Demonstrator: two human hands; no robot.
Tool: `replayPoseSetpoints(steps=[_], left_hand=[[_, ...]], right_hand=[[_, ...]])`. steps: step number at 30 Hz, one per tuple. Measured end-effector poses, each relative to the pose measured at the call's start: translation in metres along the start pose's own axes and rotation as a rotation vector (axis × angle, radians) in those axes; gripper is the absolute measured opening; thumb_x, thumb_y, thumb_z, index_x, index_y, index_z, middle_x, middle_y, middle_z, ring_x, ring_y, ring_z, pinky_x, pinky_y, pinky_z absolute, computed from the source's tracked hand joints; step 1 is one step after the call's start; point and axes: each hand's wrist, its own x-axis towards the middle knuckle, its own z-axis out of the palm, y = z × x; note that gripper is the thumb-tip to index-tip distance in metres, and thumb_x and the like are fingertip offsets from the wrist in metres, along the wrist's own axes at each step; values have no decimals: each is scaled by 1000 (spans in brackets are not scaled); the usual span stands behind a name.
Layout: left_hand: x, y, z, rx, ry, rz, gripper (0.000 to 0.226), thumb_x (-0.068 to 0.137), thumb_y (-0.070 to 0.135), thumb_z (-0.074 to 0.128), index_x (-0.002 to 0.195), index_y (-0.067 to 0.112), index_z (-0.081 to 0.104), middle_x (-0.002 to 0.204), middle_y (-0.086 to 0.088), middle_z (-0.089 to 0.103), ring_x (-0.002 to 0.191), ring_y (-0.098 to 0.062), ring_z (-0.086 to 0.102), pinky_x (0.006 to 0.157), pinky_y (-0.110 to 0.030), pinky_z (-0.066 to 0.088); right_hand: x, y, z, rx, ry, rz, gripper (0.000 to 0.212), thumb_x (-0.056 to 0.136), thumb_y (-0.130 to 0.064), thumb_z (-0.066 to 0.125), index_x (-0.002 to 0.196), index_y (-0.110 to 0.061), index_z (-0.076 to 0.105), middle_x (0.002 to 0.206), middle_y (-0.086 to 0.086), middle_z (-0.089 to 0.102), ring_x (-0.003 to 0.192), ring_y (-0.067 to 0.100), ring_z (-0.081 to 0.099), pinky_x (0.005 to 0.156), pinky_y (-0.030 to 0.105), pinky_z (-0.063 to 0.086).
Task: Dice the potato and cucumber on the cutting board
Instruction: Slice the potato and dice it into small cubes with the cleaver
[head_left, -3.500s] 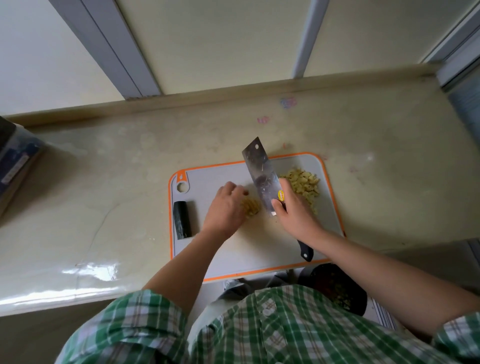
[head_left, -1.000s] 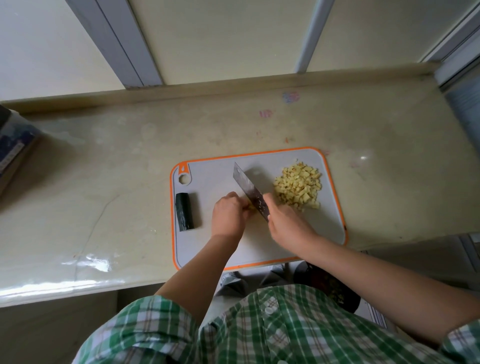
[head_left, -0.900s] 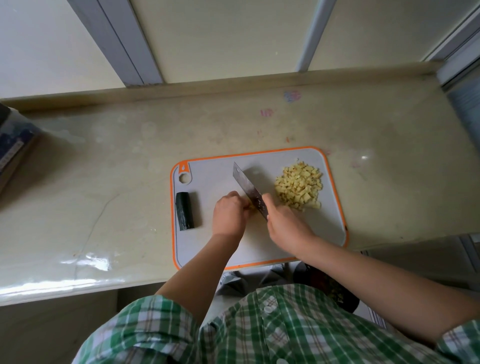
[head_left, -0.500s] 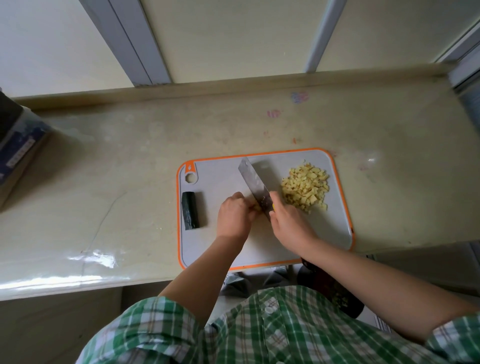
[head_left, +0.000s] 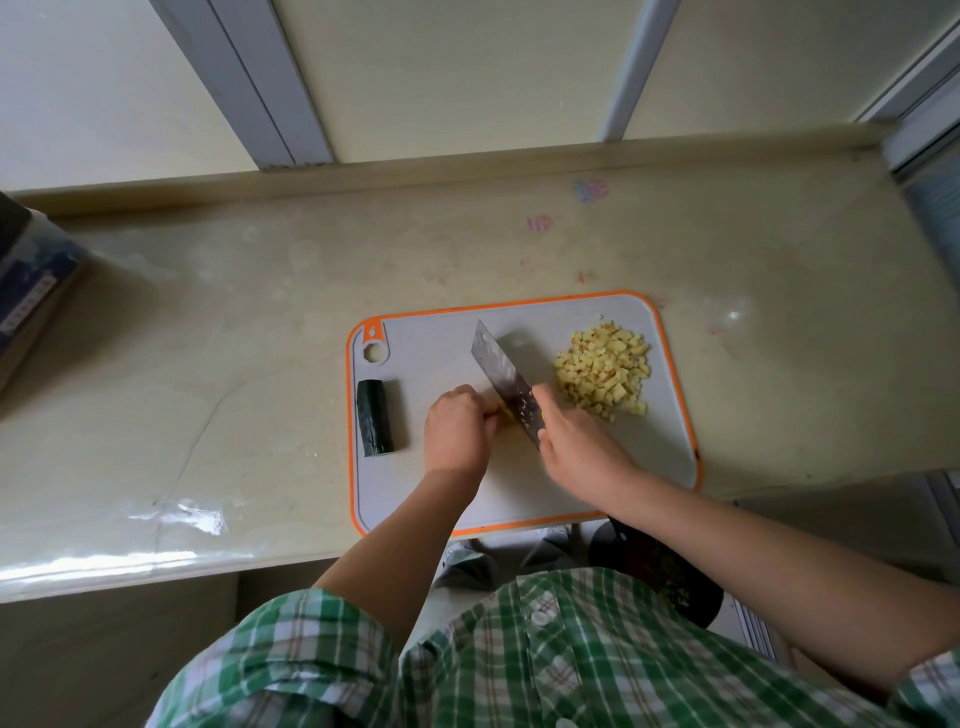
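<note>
Left hand (head_left: 457, 431) has its fingers curled over a small yellow potato piece (head_left: 503, 413), which is mostly hidden, so how much of it is left is unclear. Right hand (head_left: 576, 441) is wrapped round the cleaver (head_left: 501, 371) handle, with the blade slanted and just beside the left fingertips.

Main risk is a nick. The piece is tiny, so the fingers sit right at the edge, and a slip or a rocking stub would put them under the blade. The stub could also shoot out sideways.

The diced potato pile (head_left: 602, 374) is near the right rim of the cutting board (head_left: 415, 499), so a sweep could push cubes off. The cucumber chunk (head_left: 374, 418) lies uncut on its side at the left rim and may roll. The board sits close to the front edge of the surface (head_left: 208, 338) and could shift under chopping.

The surface is pale, glossy stone with faint stains and a low back lip. A box (head_left: 31, 291) sits at far left. Behind are light wall panels with grey frames. A dark bowl (head_left: 654, 566) sits below the front edge.
</note>
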Motion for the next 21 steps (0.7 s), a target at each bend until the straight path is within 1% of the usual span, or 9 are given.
replayPoseSetpoints(steps=[3, 8, 11, 13, 16, 19, 21], left_hand=[[2, 0, 0, -14, 0, 3, 11, 84, 16, 66, 90, 18, 75, 86, -7, 62, 83, -28, 56, 73, -36, 45], [4, 0, 1, -9, -16, -13, 13, 83, 14, 64, 89, 16, 75, 86, -8, 62, 83, -29, 56, 70, -35, 42], [3, 1, 0, -19, -13, -28, 13, 82, 13, 64, 88, 14, 75, 85, -9, 62, 82, -30, 56, 70, -36, 43], [2, 1, 0, -12, -11, -23, 13, 83, 15, 65, 90, 15, 76, 87, -9, 62, 83, -29, 56, 71, -36, 43], [1, 1, 0, -2, -1, -10, 13, 85, 20, 64, 92, 17, 76, 86, -9, 62, 82, -28, 57, 71, -35, 43], [-4, -1, -1, 4, 30, 17, 14, 85, 21, 63, 94, 19, 73, 85, -7, 65, 81, -26, 58, 71, -34, 44], [-6, -2, -2, -19, 52, 21, 12, 84, 19, 64, 94, 18, 72, 85, -6, 67, 79, -25, 60, 71, -33, 46]], right_hand=[[2, -1, 3, -4, -10, 18, 38, 93, -8, 43, 127, -15, 25, 69, 5, 50, 59, 27, 51, 51, 34, 38], [8, -3, 16, 34, -8, 58, 42, 94, -9, 40, 131, -18, 20, 73, 6, 48, 63, 28, 51, 52, 35, 38], [6, -3, 23, 27, 35, 53, 44, 94, -8, 40, 134, -14, 22, 73, 7, 48, 63, 29, 49, 53, 35, 38], [5, -2, 22, 39, 54, 54, 42, 96, -10, 40, 136, -12, 25, 70, 4, 44, 61, 27, 45, 54, 33, 34], [7, -2, 18, 69, 75, 52, 39, 97, -12, 41, 134, -13, 28, 64, -3, 38, 59, 26, 47, 53, 32, 31], [8, -3, 10, 73, 118, 52, 35, 96, -13, 43, 129, -13, 31, 67, 1, 45, 56, 23, 42, 52, 32, 30], [6, -3, 5, 57, 125, 28, 33, 95, -13, 44, 127, -12, 32, 68, 5, 48, 58, 28, 46, 53, 33, 30]])
